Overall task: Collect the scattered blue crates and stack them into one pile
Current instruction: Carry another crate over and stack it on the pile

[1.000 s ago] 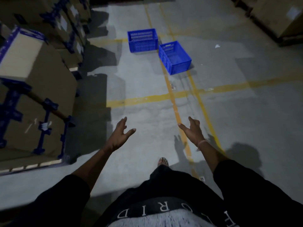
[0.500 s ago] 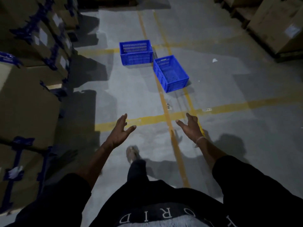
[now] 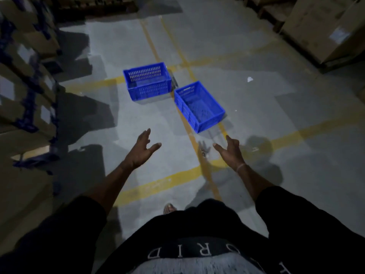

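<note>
Two blue crates sit on the floor (image 3: 256, 119) ahead of me, the far crate (image 3: 147, 82) just beside the near crate (image 3: 199, 106), while my left grip (image 3: 141, 150) and right grip (image 3: 230, 152) hover spread and empty, short of both.

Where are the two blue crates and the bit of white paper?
Far crate (image 3: 148, 89): head view, front wall.
Near crate (image 3: 199, 107): head view, inside bottom.
White paper (image 3: 250, 79): head view, its middle.
</note>
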`<state>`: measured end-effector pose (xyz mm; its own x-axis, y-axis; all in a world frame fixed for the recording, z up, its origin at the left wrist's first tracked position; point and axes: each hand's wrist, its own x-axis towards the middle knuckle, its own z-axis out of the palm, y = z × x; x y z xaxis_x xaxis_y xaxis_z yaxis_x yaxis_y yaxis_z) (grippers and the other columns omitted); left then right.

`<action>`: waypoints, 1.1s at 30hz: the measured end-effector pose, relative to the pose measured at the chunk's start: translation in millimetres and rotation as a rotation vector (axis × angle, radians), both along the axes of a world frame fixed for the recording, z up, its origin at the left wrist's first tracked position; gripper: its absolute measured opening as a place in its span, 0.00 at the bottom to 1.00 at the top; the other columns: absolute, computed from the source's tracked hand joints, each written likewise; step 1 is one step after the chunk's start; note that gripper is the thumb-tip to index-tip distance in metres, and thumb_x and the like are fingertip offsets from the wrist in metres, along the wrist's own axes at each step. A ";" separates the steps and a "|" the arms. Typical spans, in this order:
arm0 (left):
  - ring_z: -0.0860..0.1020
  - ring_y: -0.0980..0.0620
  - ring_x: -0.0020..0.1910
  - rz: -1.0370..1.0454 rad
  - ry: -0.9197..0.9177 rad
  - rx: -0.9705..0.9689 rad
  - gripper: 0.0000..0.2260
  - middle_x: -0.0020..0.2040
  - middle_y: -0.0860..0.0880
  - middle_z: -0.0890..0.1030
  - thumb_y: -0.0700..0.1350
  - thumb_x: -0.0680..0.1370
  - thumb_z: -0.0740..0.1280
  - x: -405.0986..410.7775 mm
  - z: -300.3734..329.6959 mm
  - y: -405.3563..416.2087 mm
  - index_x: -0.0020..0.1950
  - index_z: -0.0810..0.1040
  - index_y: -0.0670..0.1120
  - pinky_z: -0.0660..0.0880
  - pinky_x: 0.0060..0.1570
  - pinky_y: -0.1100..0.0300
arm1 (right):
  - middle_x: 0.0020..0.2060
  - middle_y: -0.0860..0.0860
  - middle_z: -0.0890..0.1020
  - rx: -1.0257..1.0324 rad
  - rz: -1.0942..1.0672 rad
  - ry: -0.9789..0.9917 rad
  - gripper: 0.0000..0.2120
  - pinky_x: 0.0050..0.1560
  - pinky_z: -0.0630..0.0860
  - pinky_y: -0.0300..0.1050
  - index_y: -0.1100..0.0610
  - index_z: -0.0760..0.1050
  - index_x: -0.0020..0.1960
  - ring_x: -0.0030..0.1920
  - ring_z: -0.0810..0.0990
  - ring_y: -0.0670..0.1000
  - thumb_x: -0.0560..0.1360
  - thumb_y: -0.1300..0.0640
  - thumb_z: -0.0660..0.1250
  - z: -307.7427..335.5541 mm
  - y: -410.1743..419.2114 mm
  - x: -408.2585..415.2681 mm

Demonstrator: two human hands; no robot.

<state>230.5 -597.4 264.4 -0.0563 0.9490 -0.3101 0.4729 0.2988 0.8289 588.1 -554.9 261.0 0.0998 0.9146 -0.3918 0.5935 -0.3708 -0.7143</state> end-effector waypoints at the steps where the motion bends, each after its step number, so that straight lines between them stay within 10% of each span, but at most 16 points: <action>1: 0.69 0.49 0.73 -0.011 -0.001 0.004 0.39 0.82 0.49 0.54 0.59 0.77 0.70 -8.5 1.4 21.6 0.82 0.54 0.51 0.68 0.72 0.48 | 0.73 0.55 0.60 -0.001 -0.006 0.008 0.39 0.69 0.62 0.43 0.57 0.58 0.78 0.73 0.65 0.54 0.75 0.43 0.70 -0.1 16.6 -8.6; 17: 0.69 0.48 0.74 -0.225 0.063 -0.046 0.48 0.82 0.50 0.55 0.70 0.70 0.69 -53.7 -9.2 415.9 0.82 0.52 0.52 0.70 0.71 0.46 | 0.73 0.59 0.61 -0.031 -0.195 0.050 0.39 0.70 0.62 0.44 0.59 0.61 0.77 0.73 0.64 0.56 0.75 0.42 0.70 -45.0 336.1 -50.3; 24: 0.69 0.49 0.73 -0.397 0.154 -0.009 0.38 0.81 0.49 0.57 0.56 0.79 0.70 -27.2 1.3 575.3 0.82 0.53 0.49 0.67 0.66 0.58 | 0.67 0.63 0.66 -0.008 -0.315 0.038 0.33 0.68 0.65 0.45 0.62 0.66 0.73 0.68 0.70 0.60 0.74 0.48 0.73 -32.4 443.1 -43.5; 30: 0.67 0.51 0.75 -0.585 0.168 -0.071 0.45 0.81 0.50 0.58 0.69 0.73 0.68 -13.9 -21.4 691.7 0.82 0.54 0.51 0.67 0.73 0.47 | 0.71 0.60 0.61 -0.065 -0.436 0.063 0.40 0.71 0.66 0.50 0.60 0.58 0.78 0.71 0.67 0.59 0.75 0.43 0.71 -46.5 505.0 -38.7; 33: 0.66 0.47 0.75 -0.708 0.190 -0.117 0.41 0.82 0.48 0.54 0.60 0.77 0.69 -6.2 -33.3 754.1 0.83 0.52 0.49 0.66 0.73 0.46 | 0.73 0.59 0.59 -0.093 -0.516 0.059 0.41 0.71 0.66 0.51 0.60 0.56 0.79 0.72 0.66 0.59 0.75 0.42 0.70 -61.7 533.7 -43.8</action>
